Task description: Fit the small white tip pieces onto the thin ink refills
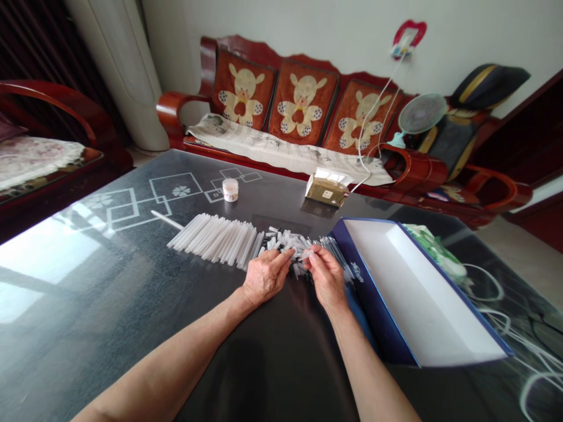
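Observation:
My left hand [267,274] rests at the near side of a heap of small white and black pen caps [287,239]. Its fingers are curled together, and whatever lies between the tips is hidden. Between thumb and forefinger, my right hand [326,276] pinches a small translucent white pen cap [307,254] over the heap's right part. White pen barrels [215,237] lie side by side in a row left of the heap, with a single barrel [166,219] sticking out at the far left end. Thin pen refills [336,251] lie just beyond my right hand, against the box.
An open blue box with a white inside [417,293] stands to the right. Behind it lie a green-and-white packet [433,249] and white cables [505,328]. A small round tub [230,190] and a tissue pack [328,187] stand farther back on the dark table [197,328].

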Available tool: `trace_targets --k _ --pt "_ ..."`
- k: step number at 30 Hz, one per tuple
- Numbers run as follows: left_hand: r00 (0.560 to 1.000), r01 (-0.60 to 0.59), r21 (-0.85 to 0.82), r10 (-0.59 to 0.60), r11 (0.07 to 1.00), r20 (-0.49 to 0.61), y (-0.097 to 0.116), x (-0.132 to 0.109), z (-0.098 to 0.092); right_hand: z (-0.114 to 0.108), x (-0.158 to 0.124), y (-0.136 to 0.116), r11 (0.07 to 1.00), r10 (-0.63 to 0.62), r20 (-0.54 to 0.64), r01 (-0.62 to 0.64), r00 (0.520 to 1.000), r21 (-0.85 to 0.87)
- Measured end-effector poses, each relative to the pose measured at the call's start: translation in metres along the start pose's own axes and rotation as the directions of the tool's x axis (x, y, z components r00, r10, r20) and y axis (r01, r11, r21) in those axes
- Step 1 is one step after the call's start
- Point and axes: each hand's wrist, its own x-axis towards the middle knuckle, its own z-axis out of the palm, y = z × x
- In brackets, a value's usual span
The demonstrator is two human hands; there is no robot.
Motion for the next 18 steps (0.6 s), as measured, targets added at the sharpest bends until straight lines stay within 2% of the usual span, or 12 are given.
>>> trace_targets --k 9,14,18 --pt "0.998 -0.043 0.040 0.041 0.998 0.047 0.0010 0.0008 -0.0018 -0.0015 -0.0024 0.0050 0.987 -0.037 0.092 0.051 0.995 -0.151" --pt "0.997 -0.035 0.034 0.032 0.999 0.070 0.0005 0.0016 -0.0010 -0.0046 -0.0007 0.0036 0.983 -0.034 0.099 0.051 0.995 -0.175" --pt "0.991 -0.074 0.086 0.063 0.994 0.118 -0.0004 0.0023 -0.0011 -0.0083 0.0005 0.0046 0.976 -0.038 0.122 0.063 0.992 -0.210"
